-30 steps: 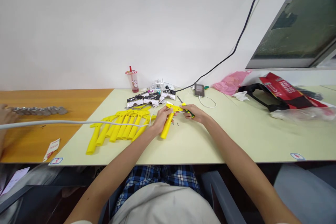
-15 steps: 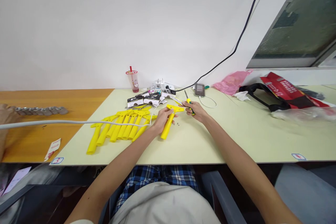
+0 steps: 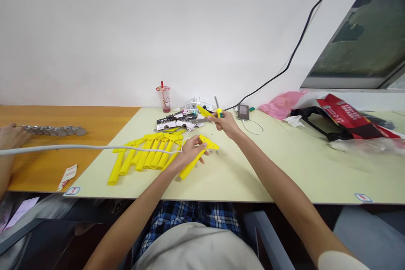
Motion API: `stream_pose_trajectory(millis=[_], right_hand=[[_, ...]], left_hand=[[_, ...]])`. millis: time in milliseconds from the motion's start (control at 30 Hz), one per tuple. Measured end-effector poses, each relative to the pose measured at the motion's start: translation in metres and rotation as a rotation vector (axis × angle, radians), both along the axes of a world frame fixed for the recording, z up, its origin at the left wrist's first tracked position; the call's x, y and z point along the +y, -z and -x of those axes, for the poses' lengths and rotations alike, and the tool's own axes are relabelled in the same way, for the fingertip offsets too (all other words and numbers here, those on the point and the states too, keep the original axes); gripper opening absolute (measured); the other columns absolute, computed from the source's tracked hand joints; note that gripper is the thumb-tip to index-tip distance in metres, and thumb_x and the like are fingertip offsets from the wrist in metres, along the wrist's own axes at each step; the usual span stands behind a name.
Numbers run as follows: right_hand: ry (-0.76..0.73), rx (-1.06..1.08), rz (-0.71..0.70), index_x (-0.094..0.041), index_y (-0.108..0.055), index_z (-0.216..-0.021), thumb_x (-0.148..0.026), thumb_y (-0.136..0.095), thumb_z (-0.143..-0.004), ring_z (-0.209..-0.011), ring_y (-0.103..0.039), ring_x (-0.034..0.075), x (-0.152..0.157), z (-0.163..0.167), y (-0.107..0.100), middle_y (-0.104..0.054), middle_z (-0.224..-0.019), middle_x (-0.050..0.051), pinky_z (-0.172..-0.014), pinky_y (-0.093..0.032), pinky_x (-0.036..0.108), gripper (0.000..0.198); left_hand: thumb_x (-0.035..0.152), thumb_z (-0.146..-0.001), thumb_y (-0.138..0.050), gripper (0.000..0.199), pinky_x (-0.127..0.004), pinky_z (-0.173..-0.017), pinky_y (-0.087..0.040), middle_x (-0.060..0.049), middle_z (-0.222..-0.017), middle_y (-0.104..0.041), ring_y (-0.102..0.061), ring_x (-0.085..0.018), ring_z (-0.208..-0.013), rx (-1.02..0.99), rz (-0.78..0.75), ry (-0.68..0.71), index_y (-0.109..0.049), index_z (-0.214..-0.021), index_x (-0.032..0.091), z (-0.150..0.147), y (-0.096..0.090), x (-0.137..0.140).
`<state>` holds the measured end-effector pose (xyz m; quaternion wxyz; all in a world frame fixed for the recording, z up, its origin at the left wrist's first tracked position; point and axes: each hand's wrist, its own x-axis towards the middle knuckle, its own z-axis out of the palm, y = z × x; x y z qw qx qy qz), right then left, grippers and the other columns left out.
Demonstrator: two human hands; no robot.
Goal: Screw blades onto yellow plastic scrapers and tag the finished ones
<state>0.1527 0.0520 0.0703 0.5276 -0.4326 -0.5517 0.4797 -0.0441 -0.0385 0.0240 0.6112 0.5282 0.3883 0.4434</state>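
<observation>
My left hand point(image 3: 191, 147) is closed around a yellow T-shaped plastic handle point(image 3: 189, 169), its tube slanting down toward the table's front edge. My right hand point(image 3: 228, 124) is raised just beyond it, gripping a screwdriver point(image 3: 219, 112) with a yellow and dark green handle, shaft pointing up. Between the same hand's thumb and fingers sticks out a flat yellow plastic piece point(image 3: 204, 112). Tiny screw-like bits point(image 3: 216, 152) lie by the left hand. To the left, several more yellow handles point(image 3: 151, 152) rest in a row.
Small black-and-white boxes point(image 3: 166, 123) and a drink cup point(image 3: 163, 100) stand near the wall. A white cable point(image 3: 95, 147) crosses in front at left. Another person's hand point(image 3: 14, 137) touches a row of metal parts point(image 3: 60, 130). A red bag point(image 3: 348, 116) lies at right.
My right hand has moved up and left, and a flat yellow piece now shows in its fingers. The held handle has tilted and shifted lower left. Another person's hand has entered at far left.
</observation>
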Motion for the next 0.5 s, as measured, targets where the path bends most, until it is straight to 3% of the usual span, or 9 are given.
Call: stream_pose_trajectory(millis=[133, 267, 500], right_hand=[[-0.095, -0.144, 0.017, -0.022, -0.063, -0.079, -0.043, -0.109, -0.063, -0.047, -0.043, 0.01, 0.039, 0.07, -0.008, -0.054, -0.054, -0.004, -0.04, -0.033, 0.024, 0.054], [-0.18, -0.29, 0.059, -0.023, -0.06, -0.076, -0.04, -0.109, -0.062, -0.048, -0.047, 0.012, 0.066, 0.125, 0.0, -0.056, -0.051, -0.003, -0.041, -0.037, 0.024, 0.053], [-0.218, -0.604, 0.008, -0.02, -0.062, -0.064, -0.046, -0.103, -0.068, -0.049, -0.049, 0.015, 0.083, 0.148, 0.007, -0.056, -0.047, 0.0, -0.047, -0.036, 0.028, 0.049]], left_hand=[[0.053, -0.083, -0.093, 0.049, -0.03, -0.048, -0.065, -0.012, -0.111, -0.072, -0.081, -0.026, -0.085, 0.061, -0.073, -0.031, -0.066, -0.103, 0.017, 0.028, 0.002, -0.023], [0.055, -0.083, -0.092, 0.053, -0.026, -0.048, -0.063, -0.015, -0.118, -0.074, -0.081, -0.024, -0.085, 0.032, -0.04, -0.115, -0.065, -0.11, 0.019, 0.041, 0.009, -0.028], [0.047, -0.09, -0.088, 0.057, -0.029, -0.053, -0.065, -0.016, -0.126, -0.072, -0.08, -0.025, -0.089, -0.004, 0.012, -0.118, -0.063, -0.135, 0.021, 0.045, 0.019, -0.025]])
